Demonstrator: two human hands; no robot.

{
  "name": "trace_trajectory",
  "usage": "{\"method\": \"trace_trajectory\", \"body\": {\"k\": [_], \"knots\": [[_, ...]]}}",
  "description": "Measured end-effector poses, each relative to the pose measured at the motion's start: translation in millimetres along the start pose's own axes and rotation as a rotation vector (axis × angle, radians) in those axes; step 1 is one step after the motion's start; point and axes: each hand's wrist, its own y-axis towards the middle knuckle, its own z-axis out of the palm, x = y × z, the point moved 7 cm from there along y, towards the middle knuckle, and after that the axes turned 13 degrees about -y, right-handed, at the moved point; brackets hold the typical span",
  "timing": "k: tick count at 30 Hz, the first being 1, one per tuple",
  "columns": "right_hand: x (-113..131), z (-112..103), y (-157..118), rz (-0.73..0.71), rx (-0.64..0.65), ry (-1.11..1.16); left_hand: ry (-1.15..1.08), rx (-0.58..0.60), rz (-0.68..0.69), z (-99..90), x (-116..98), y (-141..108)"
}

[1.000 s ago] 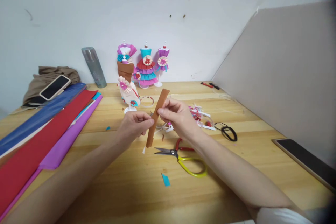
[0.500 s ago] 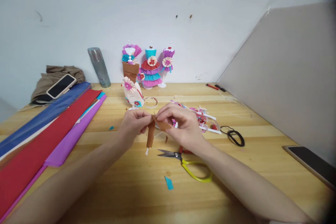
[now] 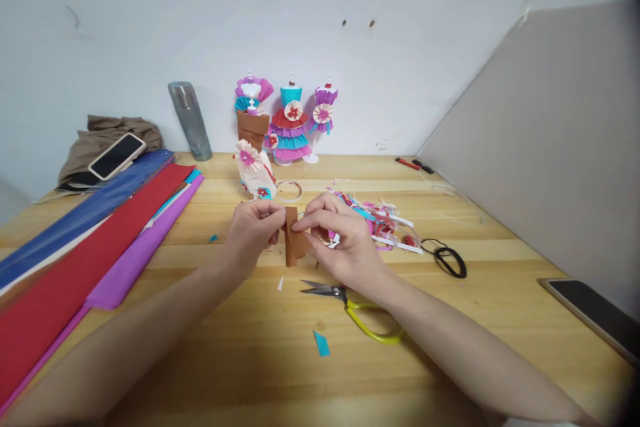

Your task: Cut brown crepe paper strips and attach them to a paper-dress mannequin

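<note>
A folded strip of brown crepe paper [image 3: 291,248] is held up between both hands over the middle of the table. My left hand [image 3: 254,233] pinches its upper left edge. From the other side, the thumb and fingers of my right hand [image 3: 345,233] close on its right part, partly covering it. Below my right forearm lie scissors [image 3: 367,333] with yellow handles, their blades parted and pointing left. A blue paper scrap [image 3: 321,343] and a small white scrap [image 3: 281,283] rest on the wood nearby.
Miniature dress forms in paper dresses [image 3: 291,127] stand by the wall, beside a flask [image 3: 190,121]. Coloured paper sheets [image 3: 85,273] cover the left side. Paper scraps [image 3: 383,220], a black cord [image 3: 450,260] and a phone [image 3: 593,310] are at the right; a roll of tape [image 3: 290,191] lies centrally.
The brown paper has been turned and now shows as a wider, upright folded piece. My right hand's fingers have shifted along it. The view has tilted slightly.
</note>
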Motion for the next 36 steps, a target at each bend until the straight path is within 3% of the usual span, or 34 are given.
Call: {"method": "trace_trajectory", "body": {"k": [5,11,13,15,17,18,21,23,28,36], "knots": [[-5.8,-9.0,5.6,0.089,-0.025,0.090,0.050,0.004,0.004,0.9,-0.8,2.0],[-42.3,-14.4,7.4,0.459,-0.093,0.359,0.132,0.266,-0.028,22.9,-6.8,-5.0],[-52.8,-18.9,7.2,0.512,-0.147,0.362,0.134,0.317,-0.033,25.9,-7.0,-7.7],[-55.0,-34.1,8.0,0.449,-0.289,0.257,0.122,0.330,-0.026,25.5,-6.9,-8.5],[-43.6,-51.8,8.9,0.250,-0.432,0.111,0.093,0.327,-0.022,23.6,-6.5,-7.7],[-33.1,-56.1,9.7,0.111,-0.445,0.031,0.073,0.321,-0.023,22.4,-6.2,-7.1],[-1.4,-45.2,10.6,-0.275,-0.248,-0.182,0.008,0.310,-0.037,19.9,-4.8,-5.3],[8.2,-31.3,8.6,-0.394,-0.105,-0.262,-0.024,0.315,-0.036,19.2,-4.5,-4.8],[8.1,-15.0,5.8,-0.393,-0.081,-0.298,-0.056,0.327,-0.028,18.1,-5.2,-5.4],[3.7,-16.9,6.2,-0.224,-0.136,-0.236,-0.125,0.272,-0.036,17.1,-7.9,-4.5]]}}
